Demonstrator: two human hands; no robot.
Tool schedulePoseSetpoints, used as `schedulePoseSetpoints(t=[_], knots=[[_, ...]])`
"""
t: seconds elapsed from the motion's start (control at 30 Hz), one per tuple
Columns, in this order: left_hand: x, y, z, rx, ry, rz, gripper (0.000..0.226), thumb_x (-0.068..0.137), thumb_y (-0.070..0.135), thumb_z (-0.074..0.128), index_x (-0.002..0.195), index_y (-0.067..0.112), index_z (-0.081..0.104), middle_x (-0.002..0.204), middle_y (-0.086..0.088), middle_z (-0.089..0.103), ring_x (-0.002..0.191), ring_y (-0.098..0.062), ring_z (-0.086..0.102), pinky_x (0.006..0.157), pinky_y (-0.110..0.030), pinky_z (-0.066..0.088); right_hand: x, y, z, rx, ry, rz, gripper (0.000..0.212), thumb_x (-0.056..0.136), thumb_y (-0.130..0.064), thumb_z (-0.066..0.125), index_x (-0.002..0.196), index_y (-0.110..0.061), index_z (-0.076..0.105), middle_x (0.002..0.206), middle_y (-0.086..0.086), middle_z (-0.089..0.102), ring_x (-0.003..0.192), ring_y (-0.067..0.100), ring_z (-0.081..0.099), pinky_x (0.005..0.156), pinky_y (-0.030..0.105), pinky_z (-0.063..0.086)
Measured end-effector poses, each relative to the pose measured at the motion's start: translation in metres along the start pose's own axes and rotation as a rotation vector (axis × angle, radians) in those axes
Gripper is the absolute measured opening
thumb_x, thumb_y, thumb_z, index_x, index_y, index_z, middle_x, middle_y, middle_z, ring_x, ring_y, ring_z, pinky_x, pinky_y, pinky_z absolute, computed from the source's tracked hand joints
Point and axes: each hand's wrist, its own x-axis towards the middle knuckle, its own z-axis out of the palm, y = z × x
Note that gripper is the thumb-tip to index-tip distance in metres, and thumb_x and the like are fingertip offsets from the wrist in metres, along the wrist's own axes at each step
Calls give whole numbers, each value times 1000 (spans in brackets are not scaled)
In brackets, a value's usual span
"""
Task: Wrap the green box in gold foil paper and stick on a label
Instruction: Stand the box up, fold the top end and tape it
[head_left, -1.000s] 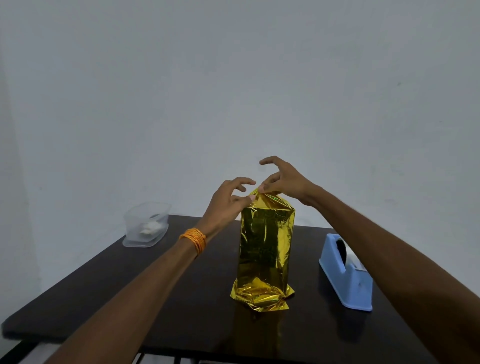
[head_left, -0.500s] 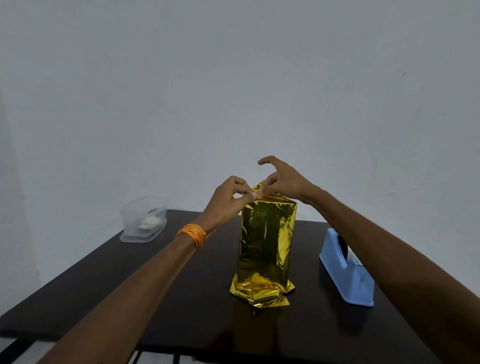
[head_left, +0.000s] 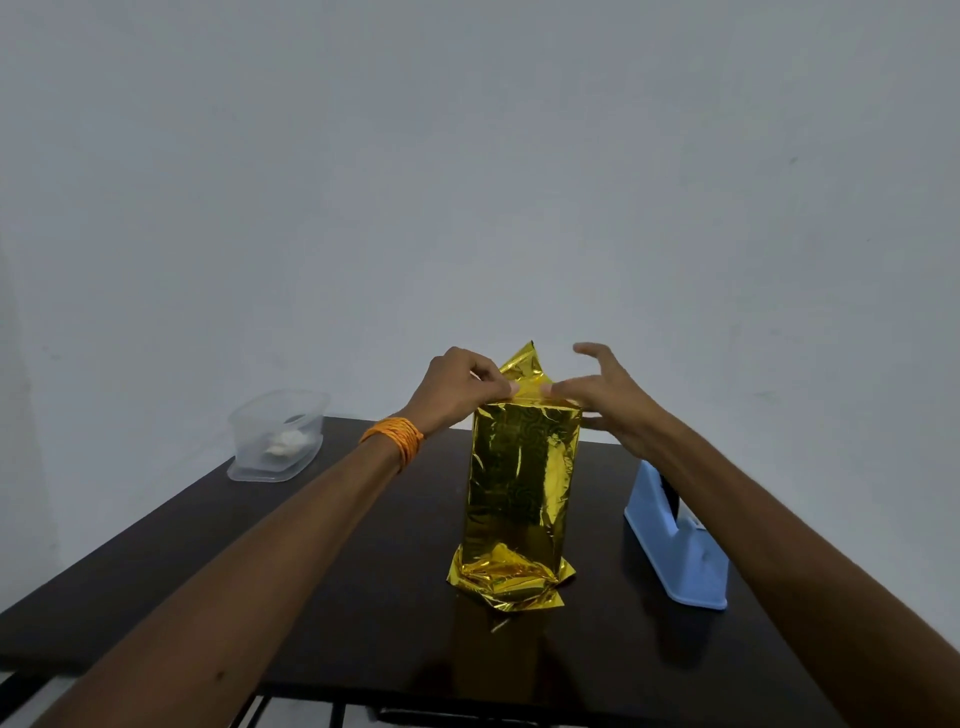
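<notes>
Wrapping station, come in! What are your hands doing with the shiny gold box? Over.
Left hand pinches the foil flap on top; right hand presses beside it. Box upright, top unsealed. Tape dispenser stands apart, right.

One foil-wrapped box is standing on one table. One clear container and one blue tape dispenser are sitting there too, making three things on it. One left hand and one right hand are showing, with one orange band circling the left wrist.
</notes>
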Motion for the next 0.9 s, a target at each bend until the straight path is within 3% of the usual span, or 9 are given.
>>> schedulePoseSetpoints(t=[0.23,0.37,0.47,0.73,0.9], knots=[[7,0,4,16,-16,-22,12,81,27,79,73,20,73,88,-8,74,86,-17,67,75,-31,53,2,14,10,225,44,75,74,83,-7,76,142,-32,38,120,13,62,95,21,63,71,31,48],[10,-2,1,66,-75,-6,10,87,26,74,88,16,78,100,-4,73,88,-10,63,75,-31,53,3,14,12,228,64,83,75,83,-6,75,142,-33,37,119,14,62,90,20,63,71,31,49],[11,-2,0,103,-92,14,16,89,25,70,97,14,79,103,-2,73,90,-9,60,73,-21,46,2,13,11,225,51,96,77,82,-7,77,142,-34,36,118,13,63,89,21,65,74,31,51],[11,-1,-1,78,-112,-18,17,90,23,69,102,15,79,106,0,72,93,-10,60,67,-17,44,-1,16,9,213,48,82,79,80,-9,80,141,-33,35,115,13,65,93,25,67,84,35,53],[10,-3,-3,75,-108,-25,17,90,20,69,102,13,79,108,-4,73,100,-16,62,75,-21,47,-7,14,3,233,46,60,67,84,-19,79,137,-29,40,119,15,64,98,26,69,86,35,55]])
